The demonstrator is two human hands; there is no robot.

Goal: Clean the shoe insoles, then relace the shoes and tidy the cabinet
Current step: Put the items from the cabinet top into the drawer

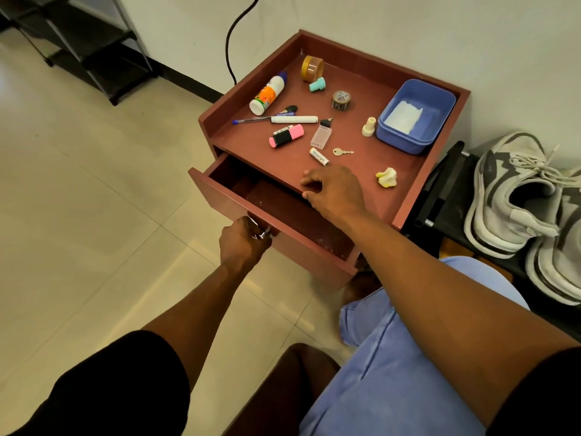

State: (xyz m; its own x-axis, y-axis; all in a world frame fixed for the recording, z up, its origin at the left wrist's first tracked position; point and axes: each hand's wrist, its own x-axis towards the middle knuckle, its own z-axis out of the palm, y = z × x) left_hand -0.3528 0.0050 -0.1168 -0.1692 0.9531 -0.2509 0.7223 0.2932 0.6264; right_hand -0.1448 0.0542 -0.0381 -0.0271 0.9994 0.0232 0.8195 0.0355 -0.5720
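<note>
A reddish-brown cabinet (pixel 371 99) stands against the wall with its drawer (pixel 239 199) pulled open; the inside looks dark and bare. My left hand (pixel 242 243) is closed around the metal drawer handle (pixel 262 232). My right hand (pixel 333 190) rests on the cabinet top's front edge, fingers curled, holding nothing. Loose items lie on the top: a white spray bottle (pixel 267 94), a pen (pixel 251 120), a white marker (pixel 294 119), a pink highlighter (pixel 286 135), a battery (pixel 319 156), a key (pixel 342 151) and two tape rolls (pixel 312 68). Grey-white sneakers (pixel 515 196) sit on a rack at the right.
A blue plastic tub (pixel 440 99) holding white cloth sits at the top's right. A crumpled yellow-white wad (pixel 387 177) lies near the front edge. A black cable (pixel 231 42) hangs down the wall. A black shoe rack (pixel 91 42) stands far left on the tiled floor (pixel 94 190).
</note>
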